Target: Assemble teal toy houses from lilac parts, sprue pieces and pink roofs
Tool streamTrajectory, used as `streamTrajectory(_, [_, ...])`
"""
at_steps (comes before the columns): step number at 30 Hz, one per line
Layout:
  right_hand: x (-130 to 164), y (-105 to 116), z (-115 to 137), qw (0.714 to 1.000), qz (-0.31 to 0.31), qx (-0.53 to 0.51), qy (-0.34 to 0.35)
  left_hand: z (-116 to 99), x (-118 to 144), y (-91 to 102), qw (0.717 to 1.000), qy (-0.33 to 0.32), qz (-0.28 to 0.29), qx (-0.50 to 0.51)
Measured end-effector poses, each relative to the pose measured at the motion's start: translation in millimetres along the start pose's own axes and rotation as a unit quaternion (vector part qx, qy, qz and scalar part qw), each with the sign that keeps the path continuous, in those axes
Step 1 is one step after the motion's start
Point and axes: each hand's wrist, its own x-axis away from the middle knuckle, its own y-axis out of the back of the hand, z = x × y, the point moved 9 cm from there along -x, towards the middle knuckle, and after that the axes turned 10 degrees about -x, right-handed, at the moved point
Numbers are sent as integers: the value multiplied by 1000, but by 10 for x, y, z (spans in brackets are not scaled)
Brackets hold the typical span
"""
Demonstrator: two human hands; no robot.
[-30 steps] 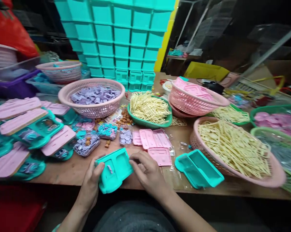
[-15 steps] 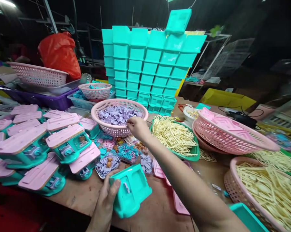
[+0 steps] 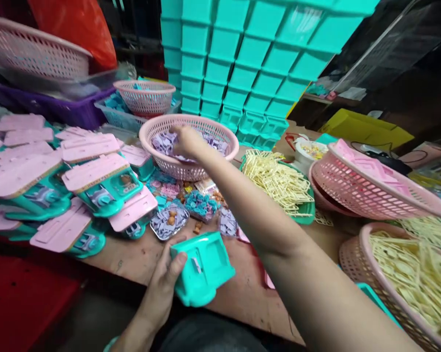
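Observation:
My left hand is closed on the near left side of a hollow teal plastic toy car body, thumb on top, above the table's front edge. A small pale lilac piece sits in a slot of that body. My right hand reaches into a pink mesh basket among loose lilac plastic pieces. Its fingers are curled downward and partly smeared; whatever they hold is hidden. Between the hands and the basket lie a foil tray of lilac pieces and a heap of small teal parts.
Assembled teal cars with pink roofs are piled at left. A tall stack of teal bodies rises behind the basket. Cream frames fill a green tray; further right stand a basket of cream parts and a basket with pink parts.
The view has tipped downward, so the stack and baskets sit higher in the picture. My right hand has moved left, further over the lilac pieces. My left hand still grips the teal body.

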Motion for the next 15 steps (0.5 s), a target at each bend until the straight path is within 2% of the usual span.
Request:
streamTrajectory(3, [873, 480, -34, 991, -98, -91, 16, 27, -27, 5, 1000, 3, 26, 3])
streamTrajectory(4, [1257, 577, -37, 984, -123, -125, 20, 37, -30, 24, 1000, 9, 26, 2])
streamTrajectory(6, [2067, 618, -79, 971, -168, -169, -1, 64, -26, 85, 999, 28, 19, -7])
streamTrajectory(8, [2797, 450, -168, 960, -200, -189, -52, 90, -17, 168, 998, 48, 9, -26])
streamTrajectory(10, [3303, 153, -231, 956, -203, -193, -88, 112, -19, 249, 997, 62, 0, -39])
streamTrajectory(12, [3573, -91, -292, 951, -219, -191, -109, 152, -34, 293, 996, 79, -3, -39])
streamTrajectory(15, [3690, -284, -493, 929, -244, -222, -167, 173, -57, 278, 996, 79, 6, -35])
